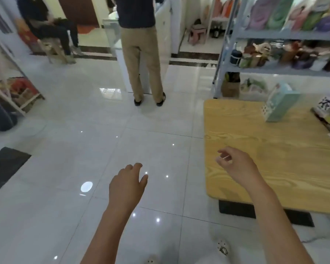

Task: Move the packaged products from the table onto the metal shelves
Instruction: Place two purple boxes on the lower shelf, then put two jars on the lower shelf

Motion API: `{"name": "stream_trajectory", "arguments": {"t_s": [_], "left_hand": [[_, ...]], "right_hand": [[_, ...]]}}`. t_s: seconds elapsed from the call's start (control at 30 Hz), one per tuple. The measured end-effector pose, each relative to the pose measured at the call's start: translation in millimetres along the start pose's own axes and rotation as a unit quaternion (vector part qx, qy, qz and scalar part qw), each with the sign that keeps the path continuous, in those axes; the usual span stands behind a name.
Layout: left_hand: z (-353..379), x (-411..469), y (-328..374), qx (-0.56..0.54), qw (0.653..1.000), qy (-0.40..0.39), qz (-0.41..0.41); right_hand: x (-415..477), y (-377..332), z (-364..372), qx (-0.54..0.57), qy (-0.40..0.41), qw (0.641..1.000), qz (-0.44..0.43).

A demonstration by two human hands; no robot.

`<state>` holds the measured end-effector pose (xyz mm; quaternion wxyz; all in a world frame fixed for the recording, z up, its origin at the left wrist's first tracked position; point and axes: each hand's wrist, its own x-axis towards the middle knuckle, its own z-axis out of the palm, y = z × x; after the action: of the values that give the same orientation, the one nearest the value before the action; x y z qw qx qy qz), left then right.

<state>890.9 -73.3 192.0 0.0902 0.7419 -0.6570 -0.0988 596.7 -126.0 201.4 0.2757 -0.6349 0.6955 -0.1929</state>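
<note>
A low wooden table (265, 155) stands at the right. On its far side a pale green box (280, 103) stands upright, and a dark printed package (328, 117) lies at the right edge of view. Behind the table rise the metal shelves (286, 36), with several coloured packages on them. My left hand (128, 185) hangs over the tiled floor, fingers relaxed, holding nothing. My right hand (234, 163) hovers over the table's near left corner with loosely curled fingers and nothing in it.
A person in tan trousers (143, 60) stands on the floor ahead, beside a white counter (118, 46). Another person sits on a stool (53, 48) at the far left. A low rack with bags (19, 96) stands at the left. A dark mat (4, 166) lies on the floor.
</note>
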Motion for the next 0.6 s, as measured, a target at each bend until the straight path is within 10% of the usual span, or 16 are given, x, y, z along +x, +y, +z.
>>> {"name": "stream_trajectory", "arguments": {"t_s": [0.6], "left_hand": [[132, -4, 443, -0.010, 0.952, -0.110, 0.285]], "right_hand": [[-100, 342, -272, 0.030, 0.228, 0.946, 0.230]]}}
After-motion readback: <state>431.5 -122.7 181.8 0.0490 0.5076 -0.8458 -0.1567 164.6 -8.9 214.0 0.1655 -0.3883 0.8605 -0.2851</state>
